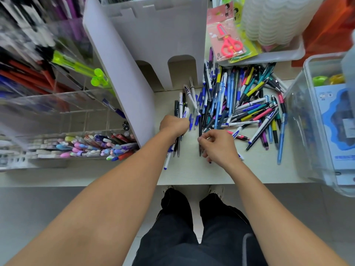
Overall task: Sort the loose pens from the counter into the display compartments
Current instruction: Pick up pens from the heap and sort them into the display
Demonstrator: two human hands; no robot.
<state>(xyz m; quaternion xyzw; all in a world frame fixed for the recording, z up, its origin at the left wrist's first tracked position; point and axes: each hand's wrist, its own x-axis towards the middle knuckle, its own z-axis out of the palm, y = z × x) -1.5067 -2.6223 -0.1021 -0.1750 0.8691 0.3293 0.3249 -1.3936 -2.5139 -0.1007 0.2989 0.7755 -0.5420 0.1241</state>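
Observation:
A big heap of loose pens (244,100) in blue, white, black, yellow, teal and pink covers the pale counter (192,173) at centre right. My left hand (173,124) grips a bunch of white, blue and black pens (180,108), whose ends stick out above and below my fist. My right hand (219,145) pinches a thin black pen (200,131) at the heap's near edge. The clear display compartments (80,144) on the left hold pastel and red pens.
A white display stand (157,41) rises behind my left hand. Packaged pink scissors (228,43) lie in a tray at the back right. A clear plastic box (322,120) stands at the right edge. The counter's front edge runs just below my wrists.

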